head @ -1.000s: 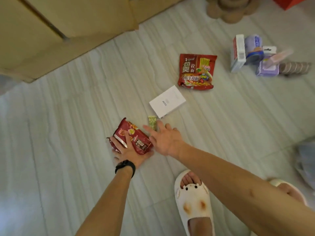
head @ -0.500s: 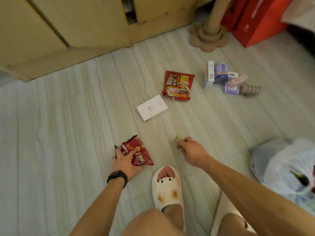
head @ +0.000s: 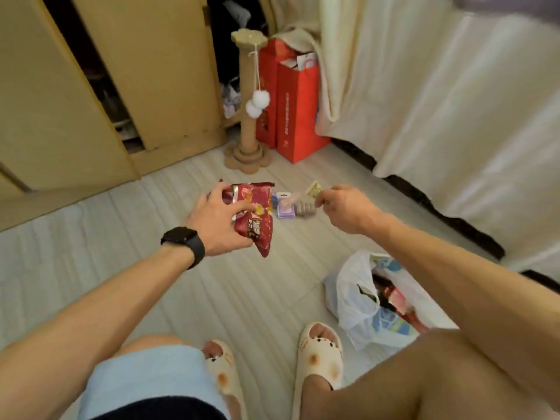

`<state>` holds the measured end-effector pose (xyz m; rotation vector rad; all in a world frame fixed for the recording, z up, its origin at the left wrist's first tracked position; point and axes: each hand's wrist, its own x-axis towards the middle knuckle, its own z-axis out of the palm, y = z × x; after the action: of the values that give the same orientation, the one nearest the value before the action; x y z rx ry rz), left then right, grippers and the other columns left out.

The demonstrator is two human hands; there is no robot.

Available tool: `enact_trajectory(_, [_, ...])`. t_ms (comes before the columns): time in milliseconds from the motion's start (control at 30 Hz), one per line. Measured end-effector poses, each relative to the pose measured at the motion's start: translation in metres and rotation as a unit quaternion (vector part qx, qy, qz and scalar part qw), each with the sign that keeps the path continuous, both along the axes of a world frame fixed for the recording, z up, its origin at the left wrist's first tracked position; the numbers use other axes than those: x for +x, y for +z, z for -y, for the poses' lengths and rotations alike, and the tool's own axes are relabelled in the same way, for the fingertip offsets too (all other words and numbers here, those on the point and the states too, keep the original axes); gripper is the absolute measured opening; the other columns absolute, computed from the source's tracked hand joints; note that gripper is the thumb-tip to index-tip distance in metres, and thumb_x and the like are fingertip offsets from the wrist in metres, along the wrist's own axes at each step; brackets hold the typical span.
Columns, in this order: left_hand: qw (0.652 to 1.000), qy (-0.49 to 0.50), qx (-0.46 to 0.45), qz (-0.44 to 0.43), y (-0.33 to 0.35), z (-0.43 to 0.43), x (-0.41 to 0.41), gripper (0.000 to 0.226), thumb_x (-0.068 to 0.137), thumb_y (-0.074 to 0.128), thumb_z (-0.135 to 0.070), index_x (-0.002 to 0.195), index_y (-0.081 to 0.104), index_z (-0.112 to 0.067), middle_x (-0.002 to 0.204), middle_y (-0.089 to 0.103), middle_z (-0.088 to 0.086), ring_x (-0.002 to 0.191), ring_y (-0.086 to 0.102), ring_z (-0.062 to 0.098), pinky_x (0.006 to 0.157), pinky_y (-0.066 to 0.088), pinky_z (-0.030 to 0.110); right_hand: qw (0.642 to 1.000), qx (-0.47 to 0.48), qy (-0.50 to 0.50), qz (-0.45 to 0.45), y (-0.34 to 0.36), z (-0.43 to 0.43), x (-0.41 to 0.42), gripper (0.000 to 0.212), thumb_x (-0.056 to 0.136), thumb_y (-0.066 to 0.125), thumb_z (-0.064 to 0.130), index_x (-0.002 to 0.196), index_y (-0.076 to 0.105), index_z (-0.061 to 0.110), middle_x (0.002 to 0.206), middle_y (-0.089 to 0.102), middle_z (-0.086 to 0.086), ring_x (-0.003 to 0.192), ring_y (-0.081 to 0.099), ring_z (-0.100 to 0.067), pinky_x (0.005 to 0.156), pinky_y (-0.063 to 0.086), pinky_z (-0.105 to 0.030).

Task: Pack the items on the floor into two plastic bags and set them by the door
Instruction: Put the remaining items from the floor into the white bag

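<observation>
Snack bag and tiny packet are going up in our hands.
We are gripping the red bag in our left hand and pinching the packet in our right hand; the plastic bag is sitting half full below, and small things are waiting on the floor.

Both forearms bare, no sleeves in view. Black smartwatch with a wide black band on the wrist behind the left hand; its face is dark. Right hand and its wrist carry nothing. Below the smartwatch: light blue shorts with a dark edge at the bottom of the frame. Right of the shorts: cream open-toe slippers, one per foot, each with a small animal face and orange-brown spots. Knees bare.
</observation>
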<state>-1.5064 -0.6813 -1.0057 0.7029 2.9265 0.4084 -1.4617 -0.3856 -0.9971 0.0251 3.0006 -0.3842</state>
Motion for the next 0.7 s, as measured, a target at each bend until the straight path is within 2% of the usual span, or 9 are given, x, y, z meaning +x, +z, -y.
enact_trajectory(67, [0.995, -0.079, -0.023, -0.052, 0.034, -0.033, 0.001, 0.076, 0.049, 0.055, -0.074, 0.122, 0.05, -0.055, 0.142, 0.022, -0.003, 0.117, 0.036, 0.031, 0.096, 0.045, 0.045, 0.999, -0.018, -0.041, -0.006, 0.007, -0.03, 0.019, 0.024, 0.097, 0.049, 0.017, 0.114, 0.064, 0.027, 0.118, 0.057, -0.006, 0.105, 0.056, -0.027, 0.08, 0.041, -0.031])
enact_trajectory(167, [0.979, -0.16, -0.048, -0.119, 0.059, -0.081, 0.009, 0.071, 0.055, 0.061, -0.07, 0.122, 0.052, -0.052, 0.141, 0.023, -0.001, 0.11, 0.037, 0.031, 0.09, 0.049, 0.045, 0.993, -0.062, -0.101, -0.006, -0.002, -0.066, 0.069, 0.018, 0.098, 0.053, 0.023, 0.108, 0.063, 0.034, 0.112, 0.052, 0.003, 0.098, 0.054, -0.021, 0.08, 0.037, -0.027])
enact_trajectory(267, [0.975, -0.184, -0.041, -0.114, 0.045, -0.124, 0.021, 0.069, 0.057, 0.065, -0.067, 0.124, 0.051, -0.052, 0.142, 0.021, 0.0, 0.114, 0.035, 0.032, 0.091, 0.047, 0.045, 0.968, -0.142, -0.207, -0.015, -0.034, -0.085, 0.128, 0.015, 0.097, 0.057, 0.027, 0.103, 0.063, 0.039, 0.108, 0.057, 0.009, 0.088, 0.058, -0.015, 0.074, 0.04, -0.029])
enact_trajectory(367, [0.983, -0.176, -0.024, -0.052, 0.002, -0.156, 0.04, 0.071, 0.059, 0.064, -0.069, 0.126, 0.048, -0.053, 0.146, 0.02, 0.0, 0.124, 0.032, 0.034, 0.098, 0.042, 0.046, 0.903, -0.243, -0.352, -0.024, -0.082, -0.094, 0.181, 0.014, 0.095, 0.059, 0.022, 0.1, 0.065, 0.034, 0.101, 0.069, 0.002, 0.078, 0.065, -0.018, 0.069, 0.047, -0.03])
enact_trajectory(500, [0.985, -0.152, -0.007, 0.08, -0.061, -0.183, 0.07, 0.078, 0.056, 0.062, -0.07, 0.13, 0.041, -0.056, 0.149, 0.016, -0.004, 0.124, 0.03, 0.032, 0.102, 0.04, 0.042, 0.808, -0.36, -0.463, 0.058, -0.134, -0.094, 0.214, 0.015, 0.095, 0.056, 0.013, 0.097, 0.068, 0.022, 0.091, 0.07, -0.011, 0.062, 0.061, -0.021, 0.058, 0.049, -0.033])
enact_trajectory(567, [0.981, -0.14, 0.017, 0.132, -0.082, -0.193, 0.087, 0.078, 0.054, 0.062, -0.068, 0.128, 0.039, -0.058, 0.147, 0.016, -0.007, 0.122, 0.03, 0.029, 0.101, 0.04, 0.039, 0.797, -0.382, -0.463, 0.07, -0.143, -0.098, 0.21, 0.017, 0.095, 0.055, 0.012, 0.096, 0.068, 0.023, 0.099, 0.07, -0.011, 0.069, 0.063, -0.022, 0.064, 0.051, -0.035])
enact_trajectory(633, [0.976, -0.142, 0.039, 0.163, -0.096, -0.203, 0.102, 0.077, 0.052, 0.059, -0.068, 0.126, 0.039, -0.06, 0.145, 0.016, -0.01, 0.12, 0.031, 0.026, 0.099, 0.042, 0.037, 0.791, -0.405, -0.455, 0.051, -0.14, -0.102, 0.199, 0.022, 0.096, 0.054, 0.011, 0.101, 0.067, 0.028, 0.109, 0.07, -0.004, 0.087, 0.067, -0.018, 0.082, 0.056, -0.038])
enact_trajectory(667, [0.973, -0.151, 0.043, 0.17, -0.101, -0.208, 0.109, 0.078, 0.051, 0.058, -0.069, 0.126, 0.038, -0.06, 0.144, 0.016, -0.011, 0.119, 0.031, 0.025, 0.099, 0.043, 0.037, 0.776, -0.43, -0.46, 0.025, -0.136, -0.102, 0.196, 0.02, 0.097, 0.053, 0.015, 0.104, 0.066, 0.029, 0.114, 0.069, -0.003, 0.096, 0.067, -0.017, 0.09, 0.055, -0.039])
enact_trajectory(700, [0.971, -0.163, 0.046, 0.171, -0.106, -0.214, 0.115, 0.078, 0.052, 0.058, -0.069, 0.126, 0.037, -0.061, 0.144, 0.015, -0.012, 0.119, 0.031, 0.025, 0.099, 0.043, 0.037, 0.742, -0.473, -0.475, -0.004, -0.133, -0.101, 0.192, 0.015, 0.1, 0.053, 0.024, 0.108, 0.065, 0.027, 0.117, 0.068, -0.002, 0.102, 0.066, -0.018, 0.093, 0.055, -0.041])
